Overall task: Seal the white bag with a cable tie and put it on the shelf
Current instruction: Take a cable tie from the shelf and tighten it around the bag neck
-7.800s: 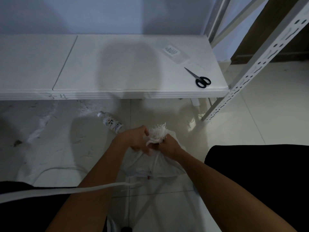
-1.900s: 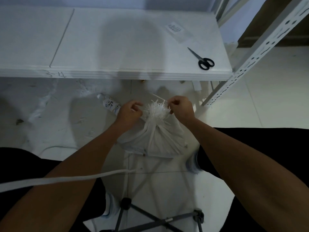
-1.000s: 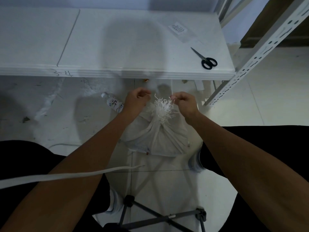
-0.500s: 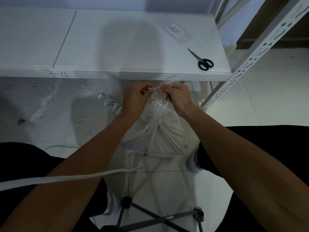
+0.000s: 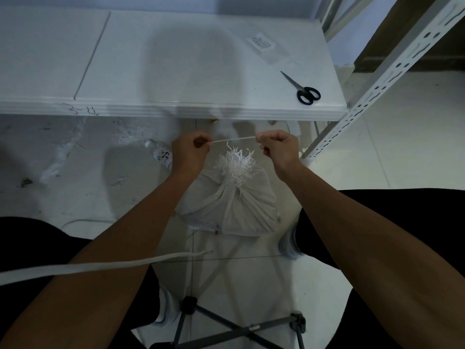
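Long white shelf board (image 5: 176, 71) spans 12 o'clock; black-handled scissors (image 5: 303, 89) at 1 o'clock. White cloth bag (image 5: 234, 210) on floor, centre. Left hand (image 5: 190, 153), right hand (image 5: 278, 147): each grip pinches thin white cable tie (image 5: 234, 139) ends, taut above bag's frayed neck.

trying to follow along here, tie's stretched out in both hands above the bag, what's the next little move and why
Probably lower the cable tie behind the frayed neck of the white bag and wrap it round. The left hand and right hand pinch its ends taut, not yet around the bag.
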### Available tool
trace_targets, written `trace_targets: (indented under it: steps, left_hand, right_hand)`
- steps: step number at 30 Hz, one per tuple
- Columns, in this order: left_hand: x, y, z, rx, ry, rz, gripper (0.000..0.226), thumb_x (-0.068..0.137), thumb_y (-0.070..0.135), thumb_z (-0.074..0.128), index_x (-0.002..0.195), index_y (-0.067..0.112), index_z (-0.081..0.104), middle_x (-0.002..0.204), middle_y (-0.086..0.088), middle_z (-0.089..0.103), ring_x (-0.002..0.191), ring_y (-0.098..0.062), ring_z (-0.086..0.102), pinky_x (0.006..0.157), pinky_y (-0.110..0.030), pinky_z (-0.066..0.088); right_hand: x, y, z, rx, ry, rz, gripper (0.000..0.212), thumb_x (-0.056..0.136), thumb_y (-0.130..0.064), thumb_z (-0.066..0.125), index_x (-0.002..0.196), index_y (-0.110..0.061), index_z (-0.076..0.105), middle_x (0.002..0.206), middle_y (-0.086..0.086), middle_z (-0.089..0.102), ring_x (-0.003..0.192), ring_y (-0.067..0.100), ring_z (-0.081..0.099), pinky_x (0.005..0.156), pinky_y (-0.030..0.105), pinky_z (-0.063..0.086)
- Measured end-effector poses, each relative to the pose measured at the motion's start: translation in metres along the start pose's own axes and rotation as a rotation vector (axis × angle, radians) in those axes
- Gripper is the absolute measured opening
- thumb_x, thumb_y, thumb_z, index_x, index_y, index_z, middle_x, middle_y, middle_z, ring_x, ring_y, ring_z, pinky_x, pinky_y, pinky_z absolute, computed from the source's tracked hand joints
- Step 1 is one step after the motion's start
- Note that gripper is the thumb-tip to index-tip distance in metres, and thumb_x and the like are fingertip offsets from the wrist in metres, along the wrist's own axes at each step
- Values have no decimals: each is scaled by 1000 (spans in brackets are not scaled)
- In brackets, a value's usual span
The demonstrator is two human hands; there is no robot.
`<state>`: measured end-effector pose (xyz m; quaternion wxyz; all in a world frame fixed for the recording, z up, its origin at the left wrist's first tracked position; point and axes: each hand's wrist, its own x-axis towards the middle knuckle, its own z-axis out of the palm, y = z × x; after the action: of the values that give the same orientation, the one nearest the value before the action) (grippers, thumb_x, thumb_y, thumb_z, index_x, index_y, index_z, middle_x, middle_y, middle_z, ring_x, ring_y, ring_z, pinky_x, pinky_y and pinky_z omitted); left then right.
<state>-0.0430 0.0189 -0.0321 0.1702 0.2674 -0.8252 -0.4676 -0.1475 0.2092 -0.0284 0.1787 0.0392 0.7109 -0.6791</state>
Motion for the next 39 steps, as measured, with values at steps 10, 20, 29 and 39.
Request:
trace_targets:
  steps: [10, 20, 29, 39]
  left_hand:
    - [3, 2, -2, -97, 20, -19, 17, 77, 1, 69, 84, 15, 74, 74, 0, 70, 68, -11, 66, 71, -31, 59]
    - [-4, 15, -1, -141, 101, 85, 17, 73, 0, 70, 82, 14, 72, 66, 1, 65, 62, -7, 60, 66, -31, 57]
    - [-16, 36, 10, -46, -189, 332, 21, 79, 31, 76, 94, 18, 69, 83, 4, 70, 77, -9, 67, 70, -29, 58]
    - [1, 34, -5, -548, -200, -196, 18, 87, 9, 68, 101, -1, 71, 79, -3, 71, 74, -14, 64, 69, -24, 55]
  right_hand:
    - [5, 6, 7, -358, -61, -107, 6, 81, -8, 74, 85, -4, 71, 83, 18, 73, 62, 12, 60, 64, 30, 52]
    - [1, -14, 14, -590, 21, -258, 28, 86, -32, 66, 88, -4, 69, 89, 15, 69, 79, 19, 63, 76, 36, 52]
    - [-9, -38, 38, -343, -185, -117, 14, 82, -2, 63, 71, -4, 71, 61, 8, 66, 52, 13, 60, 53, 23, 48]
    - [-28, -44, 45, -529, -442, -274, 20, 83, -14, 62, 64, -11, 65, 58, -3, 61, 51, 3, 53, 56, 17, 41]
